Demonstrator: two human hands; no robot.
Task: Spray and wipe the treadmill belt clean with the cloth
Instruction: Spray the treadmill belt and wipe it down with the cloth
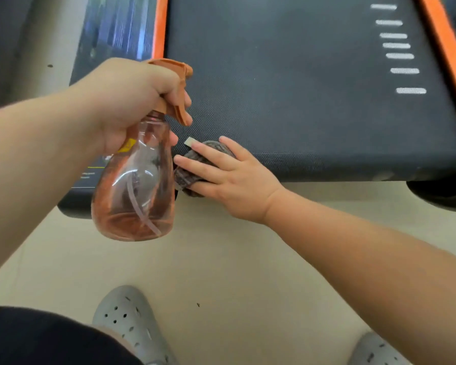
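The dark treadmill belt [300, 83] fills the upper middle of the view, its near end just in front of me. My left hand [132, 101] grips the neck of a clear orange spray bottle [134, 185], held in the air at the belt's near left corner, with a finger on the orange trigger. A little liquid lies in the bottle's bottom. My right hand [232, 177] presses a small grey cloth [192, 164] flat on the belt's near edge with straight fingers. A pale tag sticks out of the cloth.
Orange side rails [159, 25] run along both sides of the belt, with white stripes [400, 56] at its right. Beige floor [221, 259] lies below. My grey perforated shoes [127, 320] stand near the bottom edge.
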